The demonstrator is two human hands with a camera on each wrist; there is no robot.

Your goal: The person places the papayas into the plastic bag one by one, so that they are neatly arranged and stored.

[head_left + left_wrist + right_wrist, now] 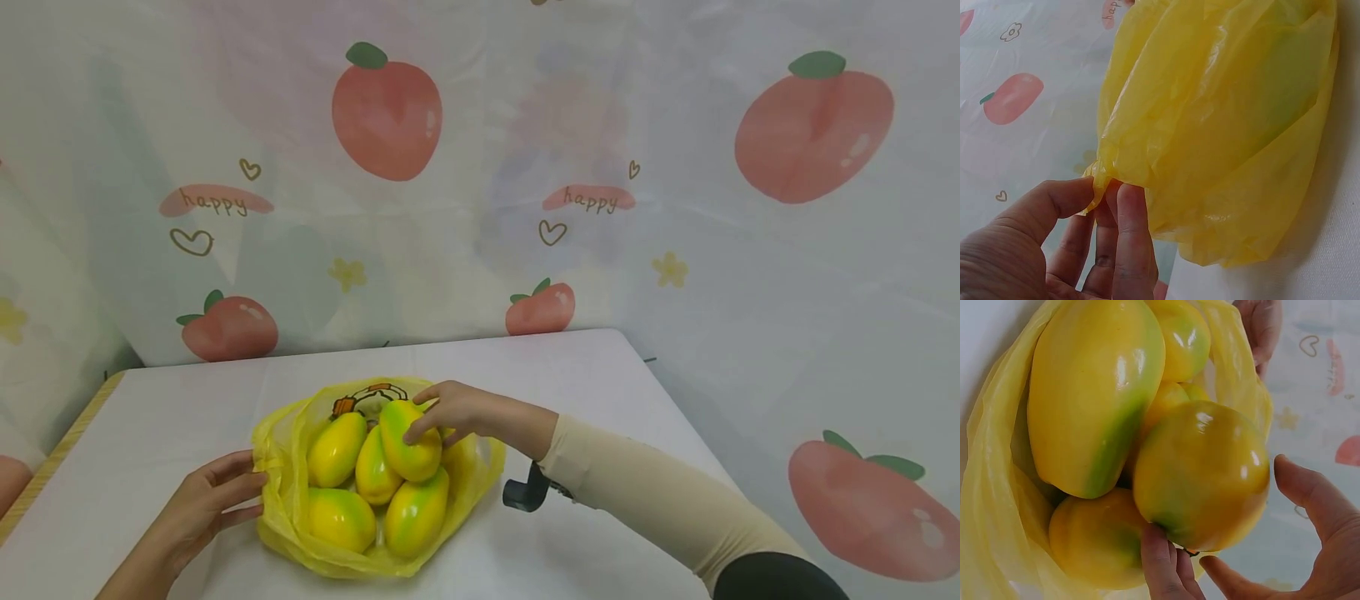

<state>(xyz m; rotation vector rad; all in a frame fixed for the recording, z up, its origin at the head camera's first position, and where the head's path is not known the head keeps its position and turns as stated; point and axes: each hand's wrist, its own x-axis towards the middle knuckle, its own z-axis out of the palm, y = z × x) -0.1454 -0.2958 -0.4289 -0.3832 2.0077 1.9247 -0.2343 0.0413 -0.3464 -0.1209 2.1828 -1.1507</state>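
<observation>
A thin yellow plastic bag (281, 508) stands with its mouth spread wide, and several glossy yellow-green mangoes (335, 450) lie inside it. At the bag's left side my left hand (206, 504) pinches a gathered bit of the rim between thumb and fingers, as the left wrist view shows close up. Over the top mango (411, 457) reaches my right hand (468, 412). In the right wrist view its fingertips (1157, 550) touch that mango's surface, while the thumb stands slightly apart from it. The bag's bottom is mostly hidden by the fruit.
Beneath the bag is a white-covered table (585, 525) with a wooden edge (67, 450) at the left. A pale curtain (465, 233) printed with red fruit hangs behind it and on both sides. A black band-like device (527, 492) sits at the right wrist.
</observation>
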